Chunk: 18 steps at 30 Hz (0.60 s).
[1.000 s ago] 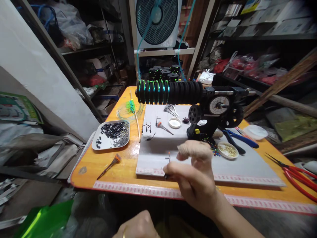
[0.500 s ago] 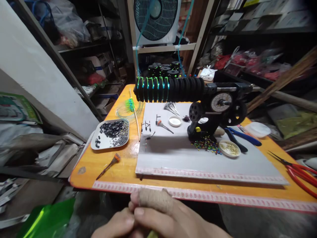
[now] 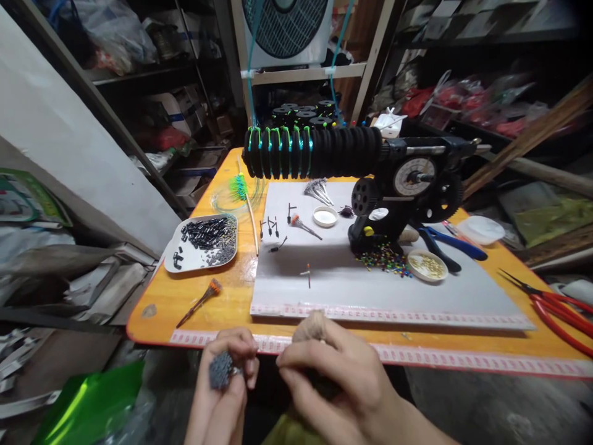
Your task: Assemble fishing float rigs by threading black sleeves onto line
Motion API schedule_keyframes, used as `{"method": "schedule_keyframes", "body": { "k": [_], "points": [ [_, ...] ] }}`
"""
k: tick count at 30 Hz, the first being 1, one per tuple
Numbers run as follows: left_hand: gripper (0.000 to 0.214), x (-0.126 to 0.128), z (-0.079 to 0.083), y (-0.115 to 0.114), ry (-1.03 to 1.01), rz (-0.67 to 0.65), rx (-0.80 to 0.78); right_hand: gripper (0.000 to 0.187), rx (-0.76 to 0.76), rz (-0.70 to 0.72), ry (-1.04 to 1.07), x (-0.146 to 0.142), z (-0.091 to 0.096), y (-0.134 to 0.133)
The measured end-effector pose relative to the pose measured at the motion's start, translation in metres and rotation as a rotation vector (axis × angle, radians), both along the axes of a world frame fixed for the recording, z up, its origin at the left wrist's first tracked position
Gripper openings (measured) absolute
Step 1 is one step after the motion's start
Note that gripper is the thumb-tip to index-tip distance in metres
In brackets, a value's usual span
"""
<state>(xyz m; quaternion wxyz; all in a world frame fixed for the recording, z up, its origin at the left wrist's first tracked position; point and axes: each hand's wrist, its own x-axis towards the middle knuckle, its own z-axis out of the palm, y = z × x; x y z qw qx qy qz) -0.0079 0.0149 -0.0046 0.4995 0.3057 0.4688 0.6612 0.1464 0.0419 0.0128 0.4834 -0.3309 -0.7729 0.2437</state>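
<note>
My left hand (image 3: pixel 221 389) is closed round a small grey clump of tiny parts (image 3: pixel 220 369), held just below the front edge of the orange table (image 3: pixel 222 309). My right hand (image 3: pixel 333 377), with a taped forefinger, is pinched beside it, fingertips pointing at the left hand; what it pinches is too small to name. A small orange-tipped pin (image 3: pixel 308 273) stands on the grey mat (image 3: pixel 361 290) just beyond the hands. A black winding machine (image 3: pixel 361 167) with a ribbed roller and a dial stands on the mat's far side.
A white tray of black parts (image 3: pixel 201 241) sits at the table's left. Coloured beads (image 3: pixel 384 258), a dish of gold bits (image 3: pixel 427 264), blue pliers (image 3: pixel 451 244) and red scissors (image 3: pixel 556 309) lie to the right. A small brush (image 3: pixel 199 301) lies front left. Cluttered shelves surround the table.
My right hand left the mat and drew back below the table's edge to meet the left. The left hand now shows a grey clump. An orange-tipped pin now stands on the mat.
</note>
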Motion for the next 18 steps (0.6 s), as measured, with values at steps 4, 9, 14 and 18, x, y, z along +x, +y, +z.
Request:
{"method": "schedule_keyframes", "body": {
  "k": [4,9,14,18],
  "points": [
    [0.026,0.003,-0.003,-0.003,0.022,-0.086,-0.139,0.015,-0.117,-0.047,0.118,-0.003,0.000,0.005],
    [0.036,0.004,-0.004,-0.005,-0.047,-0.198,-0.239,0.014,-0.302,0.023,0.200,-0.008,-0.005,0.006],
    [0.039,0.003,-0.012,-0.009,0.026,-0.154,-0.278,0.013,-0.476,0.112,0.266,-0.008,-0.003,0.009],
    [0.035,0.005,-0.013,-0.013,0.278,-0.055,-0.230,0.014,-0.497,0.176,0.333,-0.009,0.001,0.011]
  ]
}}
